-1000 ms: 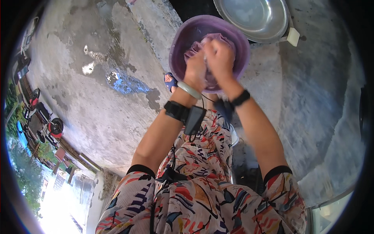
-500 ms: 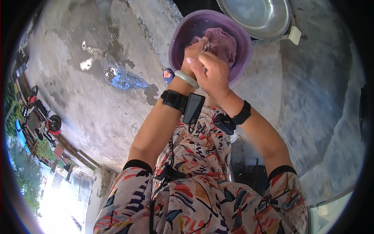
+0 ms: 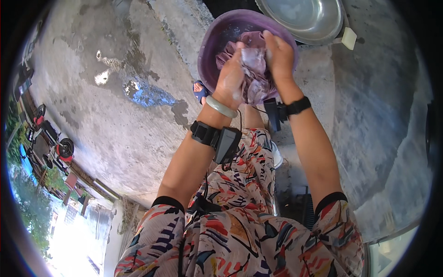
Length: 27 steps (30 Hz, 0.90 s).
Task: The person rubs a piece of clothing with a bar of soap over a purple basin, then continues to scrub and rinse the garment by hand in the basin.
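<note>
A wet, mauve-pink cloth (image 3: 254, 62) with whitish suds is bunched up over a purple plastic basin (image 3: 206, 55). My left hand (image 3: 230, 77) grips its left side, the thumb along the edge and the other fingers hidden under the folds. On the opposite side my right hand (image 3: 280, 56) presses against the cloth, thumb up and fingers mostly out of sight behind it. A bunched part hangs down between my wrists toward the basin's near rim. Some water shows at the bottom of the basin.
Beyond the basin at the right stands a shiny metal basin (image 3: 339, 23), with a pale yellow block (image 3: 349, 38) beside it. A puddle (image 3: 147, 94) lies on the concrete floor to the left. A parked motorbike (image 3: 50, 141) is at the far left.
My hands, one across the other before, have moved apart. The right hand went up and right, and the sudsy cloth now stretches between them, raised nearer to me.
</note>
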Available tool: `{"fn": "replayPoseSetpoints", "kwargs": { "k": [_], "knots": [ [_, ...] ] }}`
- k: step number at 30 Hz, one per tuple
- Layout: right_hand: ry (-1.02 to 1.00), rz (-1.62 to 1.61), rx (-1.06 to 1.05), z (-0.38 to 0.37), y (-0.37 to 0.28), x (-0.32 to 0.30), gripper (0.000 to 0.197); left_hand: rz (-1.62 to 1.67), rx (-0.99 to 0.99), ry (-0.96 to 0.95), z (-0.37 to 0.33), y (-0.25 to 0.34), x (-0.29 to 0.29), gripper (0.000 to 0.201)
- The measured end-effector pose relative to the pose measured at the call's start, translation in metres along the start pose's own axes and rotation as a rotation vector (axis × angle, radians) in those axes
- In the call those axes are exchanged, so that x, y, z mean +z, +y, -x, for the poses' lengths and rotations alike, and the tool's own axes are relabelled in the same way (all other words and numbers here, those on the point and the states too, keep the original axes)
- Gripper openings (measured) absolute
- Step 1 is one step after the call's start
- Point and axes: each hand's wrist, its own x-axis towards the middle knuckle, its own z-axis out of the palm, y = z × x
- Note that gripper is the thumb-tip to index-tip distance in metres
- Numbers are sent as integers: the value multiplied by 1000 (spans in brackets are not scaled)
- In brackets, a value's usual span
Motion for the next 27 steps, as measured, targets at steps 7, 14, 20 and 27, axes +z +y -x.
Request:
{"fn": "replayPoseSetpoints", "kwargs": {
  "k": [7, 14, 20, 27],
  "knots": [
    [74, -398, -92, 80, -37, -37, 27, 224, 184, -117, 16, 21, -10, 47],
    [-89, 137, -653, 109, -43, -26, 40, 312, 192, -119, 8, 9, -6, 31],
    [-163, -594, -17, 92, -18, -47, 25, 212, 288, -166, 7, 14, -28, 24],
    [-203, -1036, 98, 84, -6, -46, 25, 150, 364, -160, 13, 13, -17, 25]
  ]
}}
